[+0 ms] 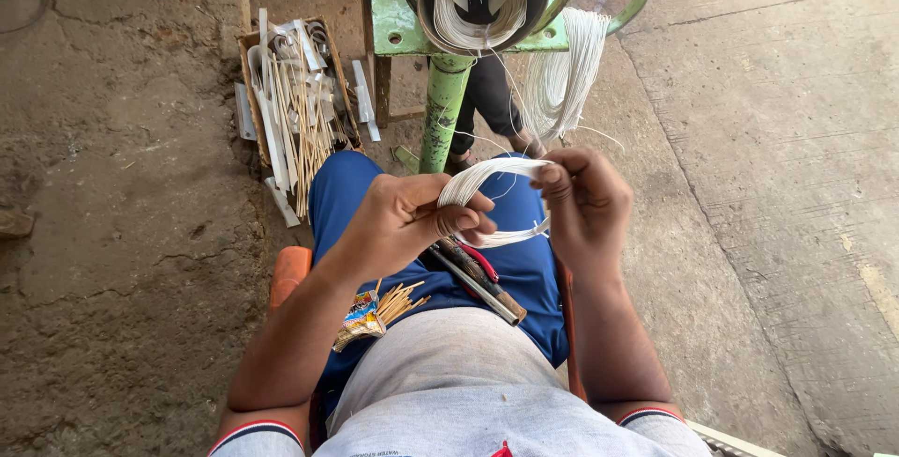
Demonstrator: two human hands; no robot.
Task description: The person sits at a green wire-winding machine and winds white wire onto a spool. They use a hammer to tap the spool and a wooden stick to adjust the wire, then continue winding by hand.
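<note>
- Cracked concrete floor [122, 232] lies under a seated person's lap.
- White wire bundle [487, 176] arcs between both hands at picture centre.
- Left hand [412, 218] closes its fingers round the bundle's lower loop; right hand [585, 204] pinches the upper end.
- Loose strands run toward 12 o'clock, to the coil on the green stand [445, 101]; they could snag there, I judge.
- Pliers [473, 274] rest on the lap at 6 o'clock and might slide off.
- Box of sticks [295, 106] sits at 10 o'clock.

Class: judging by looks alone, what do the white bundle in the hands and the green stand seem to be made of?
White bundle: many thin, pale matte strands bending in a loop, likely cord or coated wire; which one is unclear. Green stand: probably painted metal, shown by its rigid tube, bolted plate and worn paint.
</note>
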